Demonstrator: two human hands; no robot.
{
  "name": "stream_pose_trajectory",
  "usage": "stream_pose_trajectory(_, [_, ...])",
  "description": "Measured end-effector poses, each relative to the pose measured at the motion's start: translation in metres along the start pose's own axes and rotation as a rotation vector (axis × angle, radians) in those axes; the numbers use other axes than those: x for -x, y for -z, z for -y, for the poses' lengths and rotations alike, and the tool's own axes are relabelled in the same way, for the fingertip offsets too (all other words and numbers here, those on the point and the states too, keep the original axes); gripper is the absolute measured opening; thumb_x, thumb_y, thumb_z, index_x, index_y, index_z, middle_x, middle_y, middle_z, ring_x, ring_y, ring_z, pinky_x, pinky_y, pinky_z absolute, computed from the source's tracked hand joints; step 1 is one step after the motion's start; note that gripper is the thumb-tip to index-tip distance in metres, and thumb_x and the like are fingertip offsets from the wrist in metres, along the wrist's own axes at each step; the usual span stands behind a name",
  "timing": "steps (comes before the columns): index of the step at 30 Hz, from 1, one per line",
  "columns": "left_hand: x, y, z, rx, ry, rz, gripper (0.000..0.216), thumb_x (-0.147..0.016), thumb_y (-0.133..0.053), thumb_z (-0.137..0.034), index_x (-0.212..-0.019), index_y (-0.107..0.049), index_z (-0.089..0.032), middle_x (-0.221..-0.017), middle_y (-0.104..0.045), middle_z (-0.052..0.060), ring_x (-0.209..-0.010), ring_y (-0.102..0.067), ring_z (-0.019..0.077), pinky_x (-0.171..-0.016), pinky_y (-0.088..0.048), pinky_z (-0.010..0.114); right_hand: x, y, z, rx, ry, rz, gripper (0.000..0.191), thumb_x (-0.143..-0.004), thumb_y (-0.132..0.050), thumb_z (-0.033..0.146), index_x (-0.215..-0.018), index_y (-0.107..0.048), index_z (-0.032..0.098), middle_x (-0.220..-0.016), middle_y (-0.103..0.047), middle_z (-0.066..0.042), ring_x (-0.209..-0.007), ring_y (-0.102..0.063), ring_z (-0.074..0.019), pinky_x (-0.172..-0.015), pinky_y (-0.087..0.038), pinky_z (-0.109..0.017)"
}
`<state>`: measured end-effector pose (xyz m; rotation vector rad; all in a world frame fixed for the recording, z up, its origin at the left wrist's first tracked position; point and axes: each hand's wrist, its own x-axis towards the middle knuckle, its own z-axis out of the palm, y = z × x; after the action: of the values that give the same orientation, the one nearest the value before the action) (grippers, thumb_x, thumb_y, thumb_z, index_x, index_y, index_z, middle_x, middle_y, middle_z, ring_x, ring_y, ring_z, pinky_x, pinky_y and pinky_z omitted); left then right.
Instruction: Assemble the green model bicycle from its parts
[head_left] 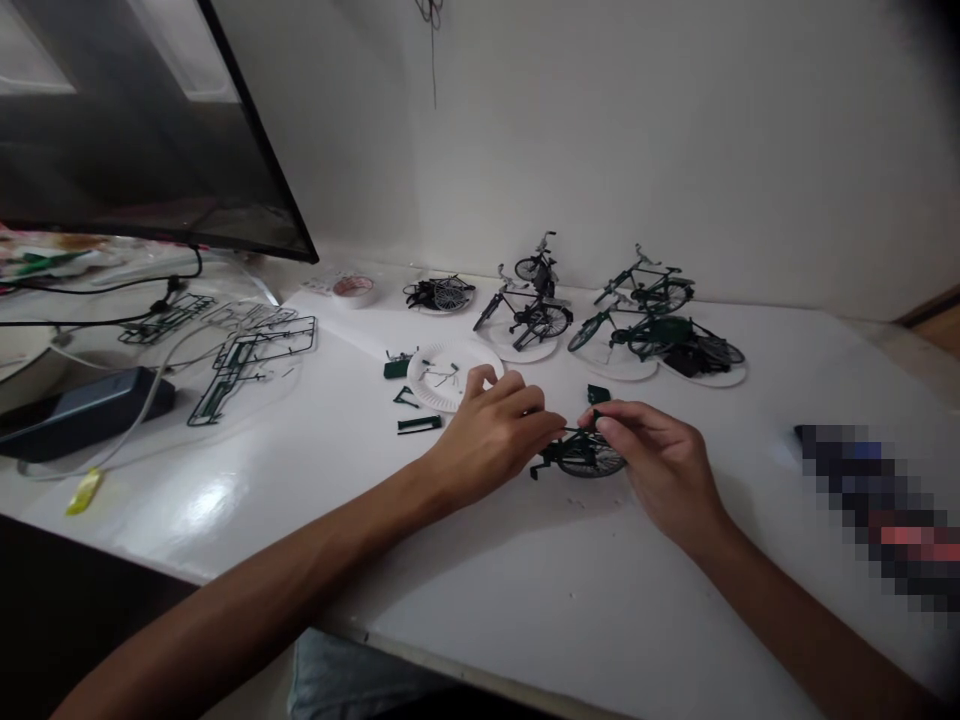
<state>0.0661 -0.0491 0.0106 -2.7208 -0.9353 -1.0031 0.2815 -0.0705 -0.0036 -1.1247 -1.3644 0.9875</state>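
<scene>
A dark green model bicycle [592,458] with spoked wheels is between my hands, low over the white table. My left hand [499,425] is closed, its thumb and fingertips pinching the bicycle's frame from the left. From the right, my right hand [664,455] pinches a small dark green piece, possibly the saddle, at the top of the bicycle; its exact kind is partly hidden by the fingers. Just behind lies a loose green part [598,394]. Left of my left hand are a green box-like part [397,368], a small triangular part [405,397] and a long green piece [420,424].
A paper plate [480,352] carries small parts. Several finished-looking model bicycles [525,315] stand along the wall. Part frames [251,350], a tape roll [352,290], a dark box-shaped device [90,410], a yellow scrap [84,492] and a monitor [150,130] occupy the left. A pixelated object [885,510] lies right.
</scene>
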Motion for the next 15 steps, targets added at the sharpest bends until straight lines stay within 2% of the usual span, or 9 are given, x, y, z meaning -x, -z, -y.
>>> stream_pose_trajectory(7, [0.0024, 0.0003, -0.0018, -0.059, -0.029, -0.018, 0.018, -0.101, -0.048, -0.021, -0.101, -0.067, -0.021, -0.083, -0.062, 0.001, -0.085, -0.049, 0.0169, -0.085, -0.027, 0.04, 0.0011, -0.0025, 0.0089, 0.169, 0.131, 0.006, 0.006, -0.083, -0.073, 0.027, -0.089, -0.076, 0.026, -0.088, -0.074, -0.001, -0.083, -0.067, -0.0142, -0.074, -0.053, -0.022])
stream_pose_trajectory(15, [0.0031, 0.0033, -0.0029, -0.126, -0.067, -0.042, 0.016, -0.1, -0.049, -0.018, -0.099, -0.065, -0.022, -0.083, -0.062, 0.0, -0.086, -0.048, 0.0175, -0.085, -0.026, 0.04, -0.0007, 0.0042, 0.0048, 0.163, 0.185, 0.076, 0.008, -0.088, -0.068, 0.024, -0.09, -0.075, 0.025, -0.09, -0.074, -0.002, -0.086, -0.068, -0.0159, -0.074, -0.055, -0.024])
